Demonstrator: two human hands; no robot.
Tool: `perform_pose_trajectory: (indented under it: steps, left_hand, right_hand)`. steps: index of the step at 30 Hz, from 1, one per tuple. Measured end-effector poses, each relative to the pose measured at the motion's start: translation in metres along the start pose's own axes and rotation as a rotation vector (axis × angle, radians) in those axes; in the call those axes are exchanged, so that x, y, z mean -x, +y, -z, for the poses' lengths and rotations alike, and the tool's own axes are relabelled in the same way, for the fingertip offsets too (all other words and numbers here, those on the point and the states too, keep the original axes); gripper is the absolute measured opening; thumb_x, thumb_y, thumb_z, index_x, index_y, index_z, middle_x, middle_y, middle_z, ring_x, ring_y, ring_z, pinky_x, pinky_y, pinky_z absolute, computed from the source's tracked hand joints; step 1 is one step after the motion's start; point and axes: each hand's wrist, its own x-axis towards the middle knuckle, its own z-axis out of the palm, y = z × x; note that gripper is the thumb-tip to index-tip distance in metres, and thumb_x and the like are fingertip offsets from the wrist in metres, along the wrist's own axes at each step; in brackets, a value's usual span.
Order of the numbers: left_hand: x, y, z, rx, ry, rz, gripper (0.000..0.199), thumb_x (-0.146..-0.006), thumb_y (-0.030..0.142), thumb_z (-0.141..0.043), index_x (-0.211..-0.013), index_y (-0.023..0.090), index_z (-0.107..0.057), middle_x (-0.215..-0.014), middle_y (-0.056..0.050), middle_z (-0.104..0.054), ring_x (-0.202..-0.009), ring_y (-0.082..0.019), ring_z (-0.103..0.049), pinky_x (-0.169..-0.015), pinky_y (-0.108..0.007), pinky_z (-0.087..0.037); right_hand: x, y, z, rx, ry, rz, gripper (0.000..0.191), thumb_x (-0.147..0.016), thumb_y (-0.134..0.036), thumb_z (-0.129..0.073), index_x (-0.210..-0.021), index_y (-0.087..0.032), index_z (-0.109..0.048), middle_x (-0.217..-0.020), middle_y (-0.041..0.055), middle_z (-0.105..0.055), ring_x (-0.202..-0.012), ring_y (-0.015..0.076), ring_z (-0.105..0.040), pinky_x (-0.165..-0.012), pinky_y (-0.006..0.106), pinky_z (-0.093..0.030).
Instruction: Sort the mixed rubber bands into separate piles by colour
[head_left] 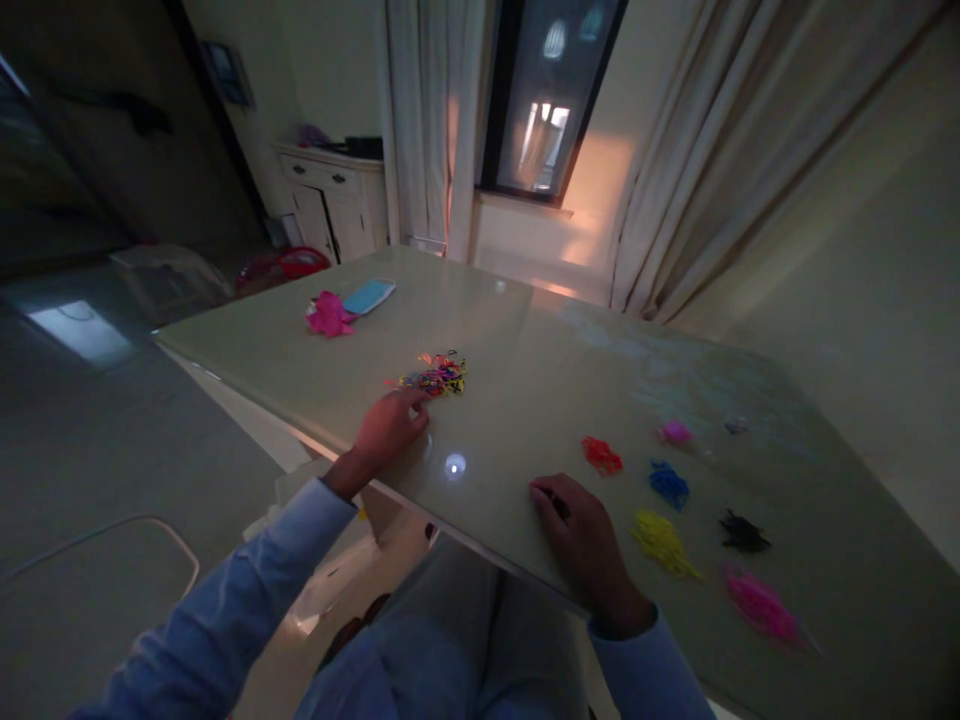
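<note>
A mixed heap of small coloured bands (pixel 442 375) lies on the table, with my left hand (pixel 391 428) at its near edge. The fingertips of that hand touch the heap; what they pinch, if anything, is too small to tell. My right hand (pixel 581 535) rests near the table's front edge, fingers curled, and whether it holds anything is hidden. To its right are single-colour piles: red (pixel 601 455), blue (pixel 668 484), yellow (pixel 663 543), black (pixel 744 532) and bright pink (pixel 763 606). Farther back sits a smaller pink pile (pixel 676 432).
A pink crumpled item (pixel 329 314) and a light blue phone-like object (pixel 369 296) lie at the table's far left. A small greyish item (pixel 736 426) is at the right. Behind the table (pixel 495 430) stand a white cabinet (pixel 334 200) and curtains.
</note>
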Motion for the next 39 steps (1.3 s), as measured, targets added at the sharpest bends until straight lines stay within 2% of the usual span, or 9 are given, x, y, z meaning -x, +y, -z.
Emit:
perform_pose_trajectory:
  steps: [5, 11, 17, 25, 28, 31, 35, 39]
  left_hand:
    - [-0.015, -0.019, 0.016, -0.216, -0.106, 0.001, 0.031, -0.087, 0.028, -0.051, -0.104, 0.020, -0.076, -0.106, -0.010, -0.070, -0.091, -0.023, -0.067, -0.080, -0.031, -0.052]
    - [-0.022, -0.011, 0.021, -0.308, -0.207, -0.044, 0.030, -0.090, 0.029, -0.049, -0.101, 0.023, -0.076, -0.108, -0.009, -0.069, -0.093, -0.023, -0.067, -0.078, -0.030, -0.051]
    - [-0.024, -0.008, 0.021, -0.359, -0.223, -0.073, 0.032, -0.093, 0.028, -0.044, -0.099, 0.022, -0.075, -0.110, -0.009, -0.068, -0.094, -0.022, -0.067, -0.077, -0.030, -0.051]
    - [-0.025, -0.016, 0.017, -0.332, -0.216, -0.094, 0.033, -0.092, 0.030, -0.041, -0.097, 0.019, -0.072, -0.110, -0.010, -0.067, -0.089, -0.022, -0.065, -0.075, -0.031, -0.050]
    - [-0.024, -0.020, 0.018, -0.124, -0.119, -0.112, 0.028, -0.087, 0.031, -0.046, -0.088, 0.017, -0.070, -0.097, -0.009, -0.067, -0.084, -0.020, -0.062, -0.076, -0.031, -0.049]
    - [-0.016, -0.018, 0.021, 0.267, -0.049, -0.032, 0.027, -0.084, 0.039, -0.051, -0.084, 0.016, -0.065, -0.075, -0.004, -0.061, -0.068, -0.016, -0.056, -0.065, -0.027, -0.046]
    - [0.005, 0.001, 0.026, 0.824, -0.144, 0.128, 0.033, -0.085, 0.050, -0.058, -0.086, 0.017, -0.060, -0.059, 0.004, -0.051, -0.052, -0.010, -0.047, -0.051, -0.022, -0.037]
    - [0.021, 0.033, 0.026, 1.108, -0.223, 0.204, 0.034, -0.082, 0.049, -0.066, -0.086, 0.016, -0.058, -0.058, 0.005, -0.050, -0.051, -0.008, -0.045, -0.049, -0.020, -0.034]
  right_hand:
    - [0.000, 0.000, -0.002, -0.004, 0.003, 0.010, 0.022, -0.096, -0.032, -0.050, -0.092, -0.020, -0.068, -0.087, 0.0050, -0.070, -0.080, 0.0193, -0.064, -0.073, 0.029, -0.047]
    - [0.001, 0.000, -0.002, 0.014, 0.004, 0.008, 0.022, -0.097, -0.032, -0.050, -0.092, -0.021, -0.068, -0.086, 0.0049, -0.069, -0.080, 0.0195, -0.064, -0.073, 0.030, -0.046]
    - [0.000, 0.000, -0.001, -0.007, -0.002, 0.008, 0.021, -0.097, -0.031, -0.050, -0.092, -0.020, -0.068, -0.087, 0.0050, -0.069, -0.080, 0.0192, -0.064, -0.073, 0.030, -0.047]
    - [0.001, -0.001, -0.001, 0.005, -0.002, 0.014, 0.022, -0.097, -0.032, -0.050, -0.093, -0.020, -0.068, -0.088, 0.0051, -0.070, -0.081, 0.0192, -0.064, -0.074, 0.030, -0.047]
    - [0.000, -0.002, -0.001, 0.006, 0.005, 0.012, 0.023, -0.097, -0.032, -0.049, -0.092, -0.020, -0.069, -0.088, 0.0055, -0.070, -0.080, 0.0192, -0.065, -0.073, 0.030, -0.048]
    - [0.000, -0.002, -0.001, 0.004, 0.003, 0.010, 0.023, -0.097, -0.033, -0.049, -0.092, -0.020, -0.069, -0.087, 0.0057, -0.070, -0.079, 0.0192, -0.065, -0.073, 0.030, -0.048]
    - [0.001, -0.003, 0.000, -0.005, 0.004, 0.003, 0.023, -0.096, -0.032, -0.050, -0.093, -0.020, -0.069, -0.089, 0.0064, -0.071, -0.081, 0.0196, -0.065, -0.074, 0.031, -0.049]
    - [0.000, -0.005, 0.000, -0.004, 0.017, 0.000, 0.023, -0.096, -0.032, -0.050, -0.091, -0.020, -0.069, -0.087, 0.0067, -0.071, -0.080, 0.0198, -0.065, -0.074, 0.031, -0.049]
